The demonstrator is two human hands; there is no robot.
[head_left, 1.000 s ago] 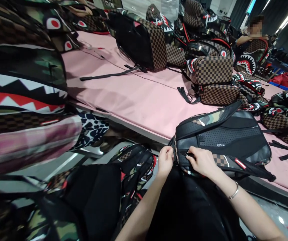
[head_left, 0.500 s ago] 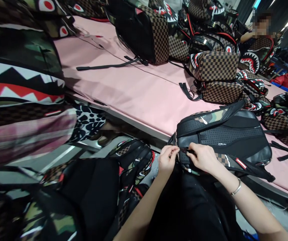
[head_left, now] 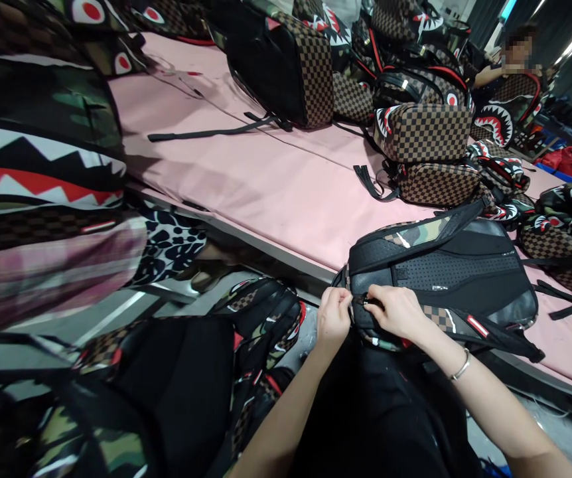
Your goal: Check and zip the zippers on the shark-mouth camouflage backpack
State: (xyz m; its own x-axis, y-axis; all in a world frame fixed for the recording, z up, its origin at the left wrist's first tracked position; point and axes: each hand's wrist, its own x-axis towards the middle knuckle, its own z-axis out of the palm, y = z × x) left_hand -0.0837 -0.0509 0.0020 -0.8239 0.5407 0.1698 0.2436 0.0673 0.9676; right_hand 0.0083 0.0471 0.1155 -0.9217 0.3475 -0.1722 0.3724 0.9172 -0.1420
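Observation:
A black backpack (head_left: 458, 265) lies on its front along the table edge, its padded back panel and shoulder straps facing up. Checkered and camouflage patches run along the straps. My left hand (head_left: 334, 315) is closed in a pinch at the bag's left end; whatever lies between the fingertips is too small to make out. Close beside it, my right hand (head_left: 395, 311) rests over the same end of the bag. Its thumb and fingers are closed around a small dark thing with a bright glint, mostly hidden by the fingers.
Several checkered bags (head_left: 432, 133) with shark-mouth prints are piled across the pink tabletop (head_left: 266, 179). More backpacks (head_left: 181, 378) lie low at my left. A person in plaid (head_left: 57, 272) stands at left behind a camouflage backpack (head_left: 42, 133); another person (head_left: 490, 74) is at the far right.
My right hand has shifted slightly left and down along the bag's end, still closed. My left hand stays pinched at the edge. The backpack lies in the same place.

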